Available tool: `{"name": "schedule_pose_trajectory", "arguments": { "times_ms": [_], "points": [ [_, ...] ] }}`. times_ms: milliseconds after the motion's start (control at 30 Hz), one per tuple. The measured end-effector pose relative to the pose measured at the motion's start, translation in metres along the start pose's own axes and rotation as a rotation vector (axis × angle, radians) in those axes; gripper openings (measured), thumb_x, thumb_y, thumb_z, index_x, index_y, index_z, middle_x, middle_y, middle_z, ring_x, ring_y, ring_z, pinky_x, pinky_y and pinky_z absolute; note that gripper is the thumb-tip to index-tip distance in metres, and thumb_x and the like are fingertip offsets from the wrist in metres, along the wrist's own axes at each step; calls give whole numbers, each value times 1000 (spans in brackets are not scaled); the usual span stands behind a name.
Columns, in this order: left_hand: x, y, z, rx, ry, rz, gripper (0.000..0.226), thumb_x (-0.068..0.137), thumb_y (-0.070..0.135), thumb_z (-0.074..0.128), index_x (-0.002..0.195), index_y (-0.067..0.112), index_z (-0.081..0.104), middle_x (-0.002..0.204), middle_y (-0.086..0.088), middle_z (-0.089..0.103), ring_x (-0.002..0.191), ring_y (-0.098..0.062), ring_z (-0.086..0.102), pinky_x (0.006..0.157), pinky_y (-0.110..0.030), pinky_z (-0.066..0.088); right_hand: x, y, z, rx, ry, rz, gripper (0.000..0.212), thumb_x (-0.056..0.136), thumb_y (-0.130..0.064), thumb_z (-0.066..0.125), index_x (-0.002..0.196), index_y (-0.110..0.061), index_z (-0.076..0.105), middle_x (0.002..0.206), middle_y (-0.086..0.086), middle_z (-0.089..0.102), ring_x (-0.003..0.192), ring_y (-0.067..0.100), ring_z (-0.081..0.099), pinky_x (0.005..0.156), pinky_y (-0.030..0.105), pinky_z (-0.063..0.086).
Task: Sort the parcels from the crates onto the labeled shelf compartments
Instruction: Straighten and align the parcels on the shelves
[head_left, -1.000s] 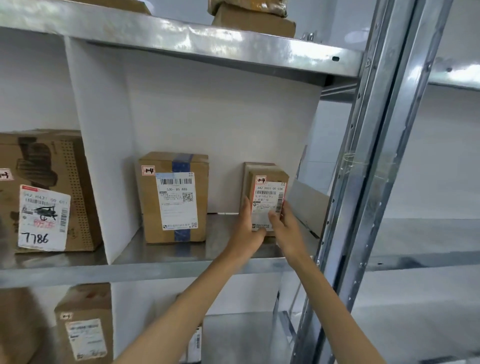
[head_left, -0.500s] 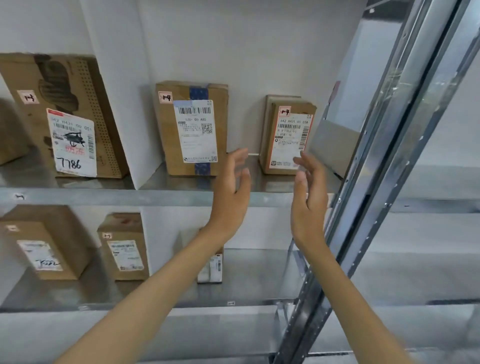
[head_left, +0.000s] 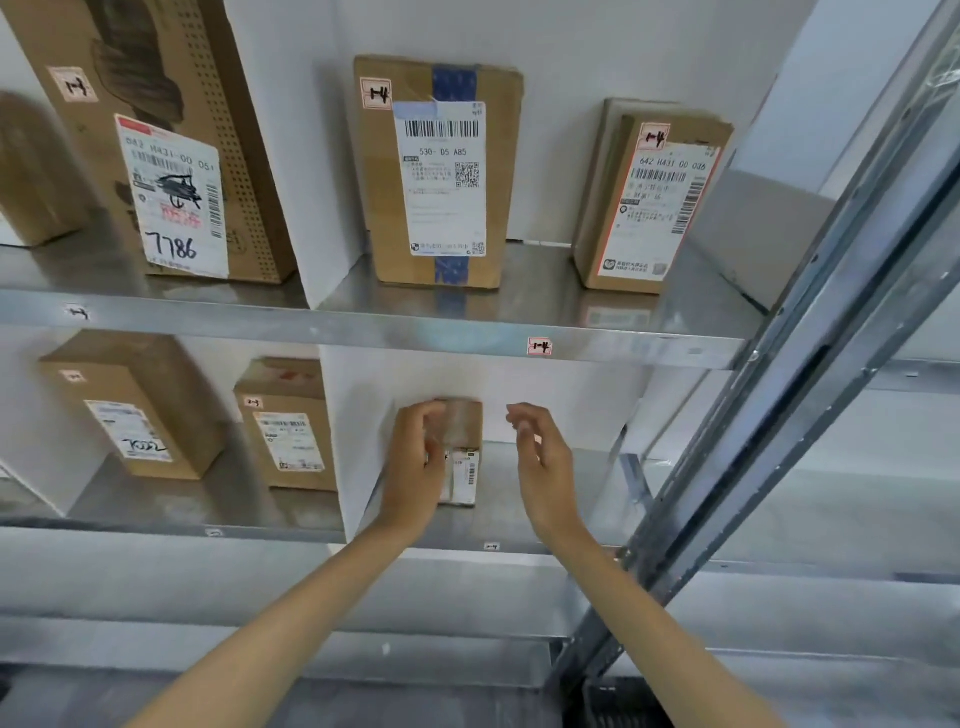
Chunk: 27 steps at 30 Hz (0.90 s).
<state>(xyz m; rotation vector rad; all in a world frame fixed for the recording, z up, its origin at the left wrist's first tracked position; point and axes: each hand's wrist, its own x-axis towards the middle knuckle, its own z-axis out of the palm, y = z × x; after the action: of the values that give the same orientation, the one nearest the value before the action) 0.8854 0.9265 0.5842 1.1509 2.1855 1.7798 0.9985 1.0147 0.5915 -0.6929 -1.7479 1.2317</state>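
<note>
The left grip (head_left: 415, 467) hangs loose, fingers half curled and holding nothing, in front of a small parcel (head_left: 464, 457) on the lower shelf (head_left: 156, 530). Whether it touches that parcel I cannot tell. The right grip (head_left: 548, 467), near it toward the shelf's right end, is likewise slack and empty.

Both have come down from the upper shelf (head_left: 363, 327), where a second ago they were set on the red-edged parcel (head_left: 649, 208). That parcel now stands upright on its own near the right end of the upper shelf, back from the front edge. Its "1-4" sticker matches the 1-4 tag (head_left: 539, 346) on the shelf's front edge below. The blue-taped parcel (head_left: 441, 171), also marked 1-4, stands apart to its left in the same compartment.

So this parcel looks delivered, and the next one probably has to come from the crates, which are out of view.
</note>
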Motion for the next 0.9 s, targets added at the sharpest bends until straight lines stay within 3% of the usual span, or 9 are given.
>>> {"name": "schedule_pose_trajectory", "arguments": {
  "times_ms": [67, 167, 233, 300, 433, 500, 667, 800, 900],
  "points": [
    [6, -12, 6, 46, -86, -219, 61, 82, -17, 40, 138, 8, 36, 140, -8, 37, 131, -23, 38, 109, -29, 30, 7, 22, 12, -13, -15, 192, 26, 100, -7, 40, 119, -11, 57, 116, 7, 61, 101, 13, 55, 79, 11, 39],
    [16, -27, 14, 94, -271, -464, 75, 84, -16, 37, 150, 10, 13, 154, -11, 20, 141, -24, 24, 107, -23, 26, 19, 52, 27, -74, -110, 460, 38, 101, -20, 42, 138, -14, 45, 129, 6, 54, 108, 17, 52, 82, 14, 35],
    [20, -35, 18, 89, -305, -553, 70, 84, -17, 38, 147, 7, 19, 145, -17, 36, 130, -29, 40, 86, -13, 45, 25, 64, 36, -102, -188, 561, 46, 102, -26, 40, 146, -15, 35, 145, 6, 43, 130, 21, 44, 102, 22, 32],
    [19, -42, 21, 44, -302, -592, 65, 82, -20, 39, 142, 4, 28, 132, -19, 50, 119, -29, 50, 60, -4, 45, 27, 72, 44, -91, -237, 625, 47, 102, -27, 38, 147, -13, 32, 149, 9, 40, 135, 23, 39, 109, 29, 29],
    [19, -58, 29, -147, -294, -665, 73, 83, -22, 39, 147, 6, 18, 138, -20, 45, 125, -30, 47, 97, -40, 47, 28, 85, 57, -40, -274, 638, 30, 101, -20, 36, 125, -10, 51, 126, 16, 59, 117, 30, 54, 100, 39, 41],
    [23, -63, 33, -164, -284, -667, 72, 86, -18, 42, 148, 6, 15, 140, -21, 43, 126, -32, 46, 101, -49, 43, 30, 90, 60, -24, -287, 624, 28, 100, -19, 35, 123, -14, 51, 121, 11, 61, 111, 26, 55, 97, 38, 42],
    [27, -68, 38, -222, -254, -665, 75, 86, -17, 45, 149, 7, 12, 138, -19, 46, 124, -30, 49, 101, -50, 43, 37, 99, 61, 38, -289, 653, 32, 101, -19, 36, 131, -20, 47, 132, 11, 57, 121, 29, 52, 106, 45, 40],
    [24, -71, 33, -204, -252, -660, 78, 85, -16, 45, 150, 12, 12, 140, -5, 43, 125, -19, 45, 103, -35, 42, 35, 102, 59, 69, -254, 725, 64, 101, -30, 40, 152, -25, 3, 152, 5, 33, 138, 25, 35, 113, 38, 27],
    [20, -73, 25, -183, -205, -673, 74, 90, -7, 44, 151, 16, 10, 154, -7, 28, 138, -23, 33, 113, -39, 30, 25, 103, 58, 24, -172, 647, 63, 100, -35, 40, 152, -27, 5, 152, 6, 33, 137, 23, 36, 105, 29, 28]
  ]
}}
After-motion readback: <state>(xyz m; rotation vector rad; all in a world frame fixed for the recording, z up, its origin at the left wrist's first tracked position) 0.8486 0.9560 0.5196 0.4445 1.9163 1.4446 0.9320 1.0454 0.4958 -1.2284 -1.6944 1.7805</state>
